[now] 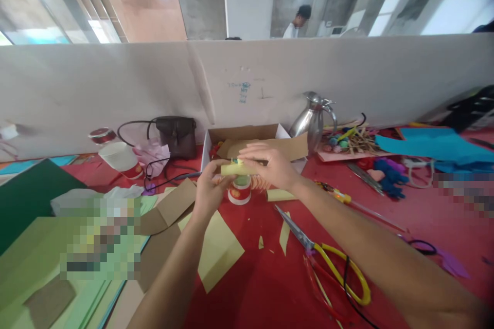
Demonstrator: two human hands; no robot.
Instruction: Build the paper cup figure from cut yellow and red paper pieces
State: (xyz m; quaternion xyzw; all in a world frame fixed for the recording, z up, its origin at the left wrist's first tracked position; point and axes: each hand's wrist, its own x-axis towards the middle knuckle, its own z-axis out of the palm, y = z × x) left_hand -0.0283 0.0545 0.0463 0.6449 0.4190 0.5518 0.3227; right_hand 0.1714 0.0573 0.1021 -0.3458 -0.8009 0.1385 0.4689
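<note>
My left hand (pixel 208 190) pinches the left end of a pale yellow paper piece (pixel 233 170), which looks folded or rolled. The fingers of my right hand (pixel 272 164) bend over its right end, with the thumb against it. A small yellow bit and some green show on top, too small to make out. Just under the paper stands a red and white paper cup (pixel 240 196) with a pale green top. A rolled yellow paper (pixel 281 195) lies to the right of the cup. Nearer me are a yellow paper sheet (pixel 218 252) and scissors (pixel 309 244) with red and yellow handles.
Behind my hands sits an open cardboard box (pixel 266 133), with a steel jug (pixel 311 118) beside it. A brown bag (pixel 177 136) and a white cup (pixel 119 158) stand left. A glue gun (pixel 341 196) lies right. Coloured paper (pixel 23 247) is stacked at left.
</note>
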